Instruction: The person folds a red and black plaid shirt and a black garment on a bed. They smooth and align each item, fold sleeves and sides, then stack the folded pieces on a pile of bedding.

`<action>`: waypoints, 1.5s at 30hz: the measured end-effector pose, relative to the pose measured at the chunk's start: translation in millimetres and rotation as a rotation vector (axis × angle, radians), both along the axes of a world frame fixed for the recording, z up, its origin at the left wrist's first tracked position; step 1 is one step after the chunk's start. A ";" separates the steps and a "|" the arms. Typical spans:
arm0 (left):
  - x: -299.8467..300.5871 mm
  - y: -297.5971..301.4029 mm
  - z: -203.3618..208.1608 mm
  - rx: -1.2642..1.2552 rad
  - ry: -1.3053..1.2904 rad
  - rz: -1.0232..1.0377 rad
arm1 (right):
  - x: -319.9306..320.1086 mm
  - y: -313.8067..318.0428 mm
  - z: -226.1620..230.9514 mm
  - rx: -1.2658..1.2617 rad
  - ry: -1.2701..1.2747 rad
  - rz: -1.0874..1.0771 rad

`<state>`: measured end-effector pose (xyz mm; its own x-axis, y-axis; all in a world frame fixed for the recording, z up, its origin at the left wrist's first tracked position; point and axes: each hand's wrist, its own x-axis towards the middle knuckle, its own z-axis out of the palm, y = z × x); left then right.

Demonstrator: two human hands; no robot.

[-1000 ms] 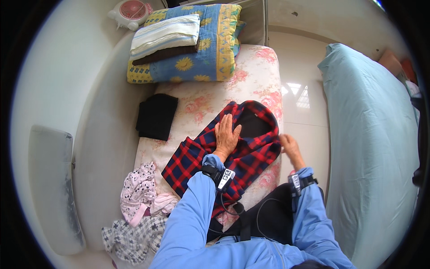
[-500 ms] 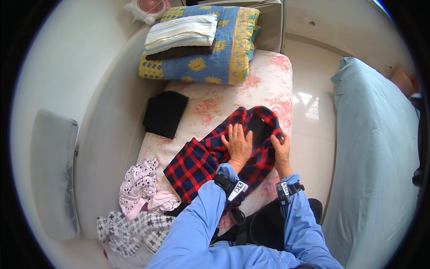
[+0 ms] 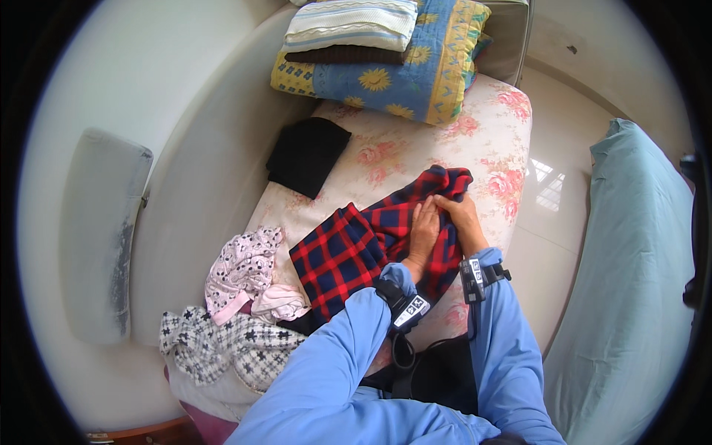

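Mid-frame, a red-and-navy plaid garment [image 3: 371, 245] lies diagonally on the floral mattress [image 3: 378, 178], likely for flat support. The left hand [image 3: 424, 231] rests on it, fingers straight, seemingly steadying rather than gripping. The right hand [image 3: 461, 219] bends over its upper right end; with fingertips crowded together, I cannot tell whether it pinches. A folded black cloth [image 3: 308, 157] sits apart, upper left of centre, perhaps for room.

And across the bed's [image 3: 356, 191] far end lies the quilt [image 3: 374, 85], towel [image 3: 352, 26] on top, dishing up a cloth [image 3: 348, 55] sandwiched between! Left edge: a lone garment [image 3: 308, 156], then a heap of clothes [image 3: 241, 271] nearer. Right of that heap, a jacket [image 3: 337, 256] reaches toward the right edge, left hand [image 3: 423, 236] and right hand [image 3: 461, 219] on it; floor [image 3: 545, 230] beyond.
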<state>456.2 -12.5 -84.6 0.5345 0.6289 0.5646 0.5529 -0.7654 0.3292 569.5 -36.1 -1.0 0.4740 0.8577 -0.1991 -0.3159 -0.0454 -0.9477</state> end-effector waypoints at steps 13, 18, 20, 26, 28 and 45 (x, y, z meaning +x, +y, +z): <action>-143.8 -41.9 139.3 -0.380 -0.060 0.447 | -27.1 -24.2 3.2 0.051 0.135 -0.225; -150.6 -50.3 126.2 -0.502 0.319 0.549 | -41.2 -30.5 7.7 0.167 0.124 -0.263; -142.0 -49.2 119.6 -0.557 0.321 0.546 | -44.3 -33.0 7.2 0.169 0.119 -0.276; -137.9 -39.4 108.1 -0.700 0.293 0.481 | -44.4 -35.7 0.9 0.201 0.114 -0.293; -145.1 -39.8 106.2 -0.733 0.279 0.451 | -44.0 -34.9 -0.7 0.177 0.129 -0.311; -155.0 -40.0 90.8 -0.533 0.013 0.577 | -74.9 -39.8 27.5 0.259 0.178 -0.338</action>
<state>301.1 -52.5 6.2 0.0455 0.9934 0.1050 0.8214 -0.0970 0.5621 494.6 -75.9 26.5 0.7137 0.6930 -0.1020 -0.4307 0.3193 -0.8441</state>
